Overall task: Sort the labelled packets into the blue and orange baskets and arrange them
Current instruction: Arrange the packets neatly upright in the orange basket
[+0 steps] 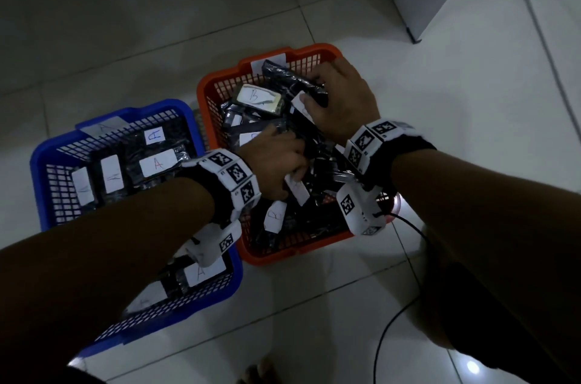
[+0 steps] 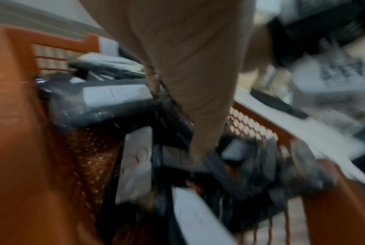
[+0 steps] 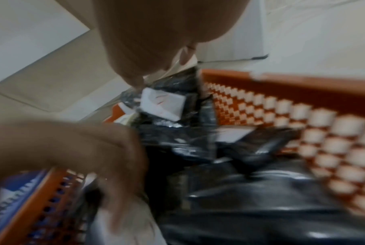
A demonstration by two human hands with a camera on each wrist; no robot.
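Note:
The orange basket point(image 1: 220, 81) holds a jumbled heap of black packets with white labels; one on top reads B point(image 1: 258, 98). Both hands are inside it. My left hand point(image 1: 294, 165) grips black packets in the middle of the heap, thumb by a white label point(image 1: 297, 188). My right hand point(image 1: 311, 91) holds a black packet point(image 1: 290, 76) near the far right wall, thumb on its label. The blue basket point(image 1: 44, 163) at the left holds packets labelled A point(image 1: 157, 163) lying in rows. Both wrist views are blurred; the orange basket's wall point(image 3: 282, 102) and heaped packets point(image 2: 118, 97) show.
Both baskets stand side by side on a pale tiled floor point(image 1: 471, 132). A black cable point(image 1: 399, 314) runs over the floor near the orange basket's near right corner. A white cabinet corner point(image 1: 418, 34) stands at the far right. My toes point(image 1: 261, 371) show at the bottom edge.

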